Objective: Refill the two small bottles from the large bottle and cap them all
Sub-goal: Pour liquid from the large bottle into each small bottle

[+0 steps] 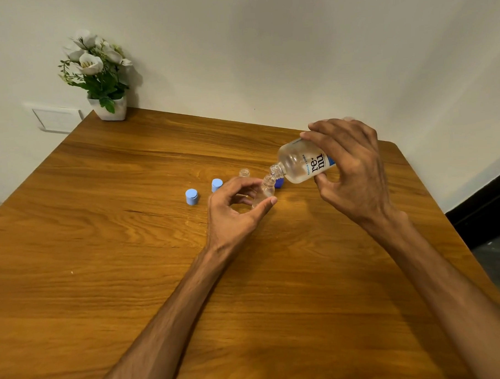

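Large bottle tilted over small bottle

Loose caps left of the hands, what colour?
Light blue, both caps; they stand on the wooden table. Head view, the only one.

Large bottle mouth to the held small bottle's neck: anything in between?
Nothing visible. The large bottle, tilted in the right hand, has its mouth right at the open neck of the small bottle held by the left hand.
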Available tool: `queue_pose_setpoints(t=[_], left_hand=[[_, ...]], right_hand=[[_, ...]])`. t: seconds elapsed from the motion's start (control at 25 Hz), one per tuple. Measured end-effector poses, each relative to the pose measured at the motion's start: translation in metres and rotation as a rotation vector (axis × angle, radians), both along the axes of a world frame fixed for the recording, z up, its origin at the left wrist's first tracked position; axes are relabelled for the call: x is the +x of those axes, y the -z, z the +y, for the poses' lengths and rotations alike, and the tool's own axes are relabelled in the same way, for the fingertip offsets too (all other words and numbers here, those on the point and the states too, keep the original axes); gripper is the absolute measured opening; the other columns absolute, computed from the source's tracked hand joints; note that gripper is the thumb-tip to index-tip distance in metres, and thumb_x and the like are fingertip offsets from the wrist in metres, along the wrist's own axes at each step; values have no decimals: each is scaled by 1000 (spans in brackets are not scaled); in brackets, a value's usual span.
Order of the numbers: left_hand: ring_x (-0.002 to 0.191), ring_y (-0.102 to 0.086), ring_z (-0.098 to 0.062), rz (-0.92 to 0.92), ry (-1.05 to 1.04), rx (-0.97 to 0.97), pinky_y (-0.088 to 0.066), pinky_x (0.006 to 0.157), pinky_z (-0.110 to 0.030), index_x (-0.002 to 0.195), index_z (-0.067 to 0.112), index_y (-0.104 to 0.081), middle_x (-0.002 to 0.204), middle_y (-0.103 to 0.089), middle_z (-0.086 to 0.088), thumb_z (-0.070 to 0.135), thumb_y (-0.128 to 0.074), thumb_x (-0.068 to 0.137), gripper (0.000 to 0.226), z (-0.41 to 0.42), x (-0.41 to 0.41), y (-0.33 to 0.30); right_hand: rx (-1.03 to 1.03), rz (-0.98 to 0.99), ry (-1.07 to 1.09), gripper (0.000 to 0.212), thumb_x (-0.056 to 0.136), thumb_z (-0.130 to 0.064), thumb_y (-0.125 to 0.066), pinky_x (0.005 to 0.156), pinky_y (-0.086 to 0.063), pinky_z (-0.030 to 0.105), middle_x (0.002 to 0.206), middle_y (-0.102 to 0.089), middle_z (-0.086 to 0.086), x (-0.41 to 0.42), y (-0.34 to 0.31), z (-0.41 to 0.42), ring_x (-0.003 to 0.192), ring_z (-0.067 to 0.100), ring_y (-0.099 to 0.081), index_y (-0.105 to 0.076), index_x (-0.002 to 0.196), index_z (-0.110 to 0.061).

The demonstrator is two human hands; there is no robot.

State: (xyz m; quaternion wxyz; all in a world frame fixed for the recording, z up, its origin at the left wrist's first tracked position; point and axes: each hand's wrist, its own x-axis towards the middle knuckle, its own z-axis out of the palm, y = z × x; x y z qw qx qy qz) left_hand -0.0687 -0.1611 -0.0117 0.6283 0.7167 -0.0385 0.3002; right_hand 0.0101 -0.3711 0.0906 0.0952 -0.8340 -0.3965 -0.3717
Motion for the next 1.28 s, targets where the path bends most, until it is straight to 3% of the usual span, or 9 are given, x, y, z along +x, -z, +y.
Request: queue_pose_setpoints(t=[0.32, 0.56, 0.68, 0.92, 1.28], left_hand=[[98, -71, -12, 5, 0, 10, -62, 77, -22, 118, 19, -71, 108, -72, 3, 16, -89, 82, 41, 0, 1, 0], [97, -72, -15, -3, -1, -10, -63, 76, -25, 117, 17, -72, 107, -74, -1, 28, -87, 79, 42, 0, 0, 1], [96, -73, -17, 0, -7, -6, -64, 76, -27, 116, 13, -73, 107, -75, -4, 21, -89, 79, 41, 0, 1, 2], [97, -72, -15, -13, 5, -6, -63, 76, -24, 117, 19, -71, 107, -74, -2, 35, -84, 79, 43, 0, 0, 0], [97, -72, -13, -11, 3, 2, -62, 76, -22, 117, 19, -71, 108, -73, 1, 34, -85, 80, 42, 0, 1, 0]], right_hand=[[-12, -2, -2, 62, 77, -8, -78, 116, -35, 51, 140, -64, 13, 0, -2, 1, 134, 33, -56, -63, 137, -7], [-18, -6, -11, 59, 78, -9, -77, 116, -35, 50, 140, -64, 13, 0, -4, 1, 134, 32, -56, -63, 136, -7], [-20, -11, -11, 58, 79, -9, -77, 116, -34, 49, 139, -64, 13, 0, -5, 2, 134, 33, -55, -64, 136, -7], [-29, -13, -11, 58, 79, -9, -75, 115, -35, 51, 139, -65, 13, -1, -6, 3, 134, 34, -56, -64, 135, -6], [-40, -25, -10, 58, 79, -10, -77, 116, -33, 49, 139, -65, 14, 0, -8, 2, 134, 34, -56, -64, 135, -6]])
